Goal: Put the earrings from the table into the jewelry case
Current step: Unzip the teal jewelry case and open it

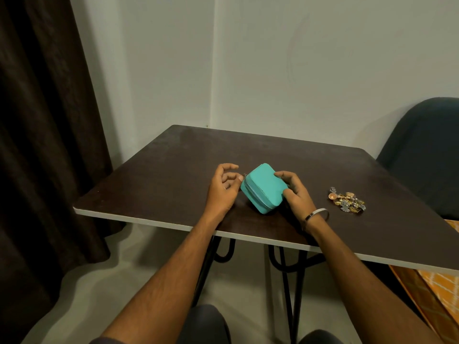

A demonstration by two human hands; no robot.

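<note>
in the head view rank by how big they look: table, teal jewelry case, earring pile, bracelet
1. table
2. teal jewelry case
3. earring pile
4. bracelet on the right wrist, though it looks close to the pile, so these two are unsure.

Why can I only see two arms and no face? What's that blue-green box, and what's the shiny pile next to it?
The camera sits on the person's head and looks down, so you see what they see: their own two arms, not their face. There is just this one picture. The dark table holds two things. The blue-green box is a small jewelry case with a zipper, and it looks zipped shut. The right hand, with a bangle at the wrist, holds the case steady. The left hand has its fingertips at the zipper end, probably about to open it. The shiny pile is earrings, lying on the table to the right of the case, not touched by either hand.
</note>
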